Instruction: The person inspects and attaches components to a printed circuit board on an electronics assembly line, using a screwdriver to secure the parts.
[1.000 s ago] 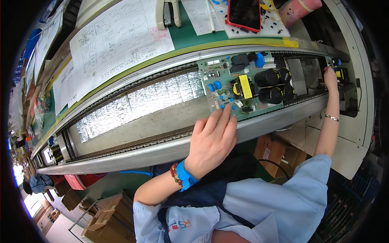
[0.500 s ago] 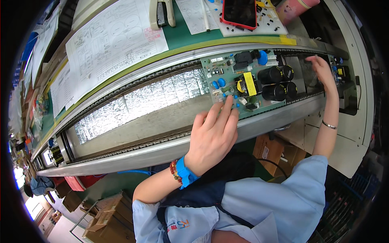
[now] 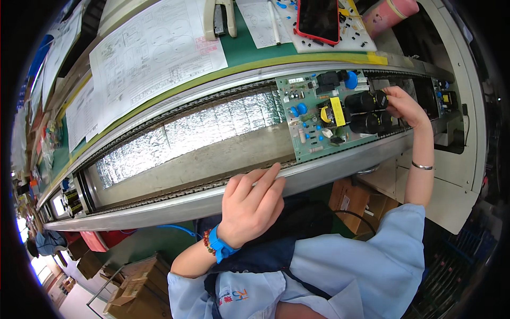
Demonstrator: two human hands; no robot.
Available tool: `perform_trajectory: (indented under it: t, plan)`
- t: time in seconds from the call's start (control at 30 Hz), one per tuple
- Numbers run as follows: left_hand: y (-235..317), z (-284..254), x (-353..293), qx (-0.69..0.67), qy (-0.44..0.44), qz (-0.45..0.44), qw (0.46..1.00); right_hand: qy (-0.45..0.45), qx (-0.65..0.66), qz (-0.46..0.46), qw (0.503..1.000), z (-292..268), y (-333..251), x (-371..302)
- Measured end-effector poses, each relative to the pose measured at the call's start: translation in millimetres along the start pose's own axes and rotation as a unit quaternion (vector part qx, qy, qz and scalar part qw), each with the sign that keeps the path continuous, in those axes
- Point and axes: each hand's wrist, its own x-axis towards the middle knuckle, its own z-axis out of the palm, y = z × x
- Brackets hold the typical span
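Note:
A green circuit board (image 3: pixel 311 146) lies across the two rails of a conveyor (image 3: pixel 218 151). It carries large black cylindrical capacitors (image 3: pixel 364 123), a yellow-wrapped transformer (image 3: pixel 337 111) and blue disc components (image 3: pixel 351 80). My right hand (image 3: pixel 408 107) reaches to the board's right side, its fingers bent and closed about the end of a black capacitor; some fingertips are hidden. My left hand (image 3: pixel 251 202) is off the board, over the near rail just left of it. Its fingers are apart and hold nothing, the index fingertip close to the rail's chain.
Printed drawings (image 3: pixel 159 58), a stapler (image 3: pixel 219 21), a white pen (image 3: pixel 274 24) and a red-cased phone (image 3: pixel 317 21) lie beyond the far rail. Loose components surround the phone. Another populated board (image 3: pixel 447 98) sits at the machine housing (image 3: pixel 459 175). Cardboard boxes (image 3: pixel 141 290) stand below.
My left hand has come away from the board's near edge, toward the left and nearer me. My right hand has moved left onto the capacitors. The board has shifted slightly right.

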Motion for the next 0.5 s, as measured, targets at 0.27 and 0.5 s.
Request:
perform_trajectory:
  t: [0.27,0.5]
  plan:
    - [-26,-26,-15,0.026,0.064,-0.070,0.995,-0.066,-0.016,-0.032,0.997,39,-30,-2]
    - [-48,-45,-25,0.064,0.077,-0.138,0.985,-0.131,-0.078,-0.061,0.987,85,-67,3]
